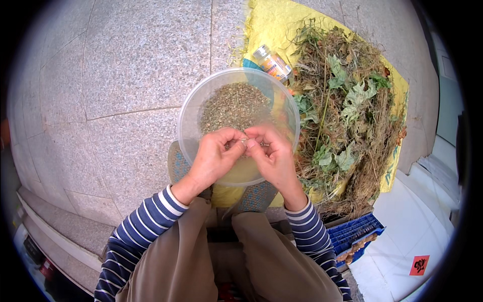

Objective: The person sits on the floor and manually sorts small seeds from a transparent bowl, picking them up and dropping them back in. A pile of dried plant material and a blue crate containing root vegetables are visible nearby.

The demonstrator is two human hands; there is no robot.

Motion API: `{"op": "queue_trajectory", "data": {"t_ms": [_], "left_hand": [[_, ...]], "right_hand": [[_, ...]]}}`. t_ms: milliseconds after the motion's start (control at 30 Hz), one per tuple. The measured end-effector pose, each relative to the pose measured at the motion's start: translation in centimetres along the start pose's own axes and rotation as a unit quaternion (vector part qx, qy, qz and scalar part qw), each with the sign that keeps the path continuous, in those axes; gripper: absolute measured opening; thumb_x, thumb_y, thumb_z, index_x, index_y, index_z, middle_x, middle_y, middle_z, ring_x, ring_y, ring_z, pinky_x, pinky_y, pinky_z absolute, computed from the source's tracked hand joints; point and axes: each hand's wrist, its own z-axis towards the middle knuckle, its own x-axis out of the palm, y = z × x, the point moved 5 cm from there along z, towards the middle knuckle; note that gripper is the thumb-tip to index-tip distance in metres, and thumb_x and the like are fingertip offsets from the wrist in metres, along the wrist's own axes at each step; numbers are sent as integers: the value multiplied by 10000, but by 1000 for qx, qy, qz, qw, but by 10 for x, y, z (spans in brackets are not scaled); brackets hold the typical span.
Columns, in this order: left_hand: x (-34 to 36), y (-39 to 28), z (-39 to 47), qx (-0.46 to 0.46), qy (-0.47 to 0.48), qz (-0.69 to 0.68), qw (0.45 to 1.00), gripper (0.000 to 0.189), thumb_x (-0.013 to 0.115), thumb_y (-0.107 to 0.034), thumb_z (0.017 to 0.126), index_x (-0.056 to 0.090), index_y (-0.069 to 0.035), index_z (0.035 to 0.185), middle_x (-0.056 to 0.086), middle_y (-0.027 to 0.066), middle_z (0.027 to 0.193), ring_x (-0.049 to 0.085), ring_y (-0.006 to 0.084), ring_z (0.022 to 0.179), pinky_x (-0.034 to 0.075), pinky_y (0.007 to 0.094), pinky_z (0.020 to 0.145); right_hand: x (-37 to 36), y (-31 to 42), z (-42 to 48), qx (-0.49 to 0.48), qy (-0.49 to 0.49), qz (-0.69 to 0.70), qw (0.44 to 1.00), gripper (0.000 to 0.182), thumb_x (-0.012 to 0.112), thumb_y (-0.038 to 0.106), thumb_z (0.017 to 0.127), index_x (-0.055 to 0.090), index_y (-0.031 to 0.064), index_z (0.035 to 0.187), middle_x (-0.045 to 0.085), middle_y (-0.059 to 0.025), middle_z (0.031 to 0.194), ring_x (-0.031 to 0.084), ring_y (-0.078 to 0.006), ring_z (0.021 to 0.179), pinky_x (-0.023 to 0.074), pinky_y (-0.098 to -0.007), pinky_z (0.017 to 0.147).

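Over a round translucent plastic tub (182, 124), my left hand (218, 149) and my right hand (274, 154) meet at the fingertips. Pinched between both thumbs and forefingers is a small pale piece (245, 140), which looks like dry plant matter; the fingers mostly cover it. Brown-green dried plant bits (234, 104) are heaped on the tub's floor below. My hands hide the near right part of the heap.
Dried stems and wilted leaves (347, 113) are piled on a yellow woven sack (269, 19) to the right. A labelled jar (273, 64) lies behind the tub. Nearer are my shoes (258, 196) and a blue plastic crate (353, 234). Stone steps (62, 226) are at left.
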Motion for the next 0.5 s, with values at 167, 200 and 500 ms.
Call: {"op": "queue_trajectory", "data": {"t_ms": [167,200,500], "left_hand": [[-1,-2,0,10,29,66,997,123,567,-118,829,593,-5,785,549,9,632,450,38,554,374,208,483],[0,-5,-1,1,31,52,998,129,572,-126,818,602,-10,771,540,13,598,434,41,549,362,225,480],[1,3,-3,-22,71,44,996,166,555,-156,841,568,-2,781,511,1,598,459,37,556,389,222,487]], "right_hand": [[1,7,3,-13,29,-14,999,46,530,-14,826,546,-30,866,519,-37,805,544,-91,700,463,-192,558],[0,7,2,-22,28,-39,999,43,531,-13,824,544,-28,861,518,-44,797,542,-102,701,455,-203,557],[2,22,3,-94,38,-186,977,28,508,6,815,504,-8,839,495,-131,782,505,-258,667,405,-326,599]]}}
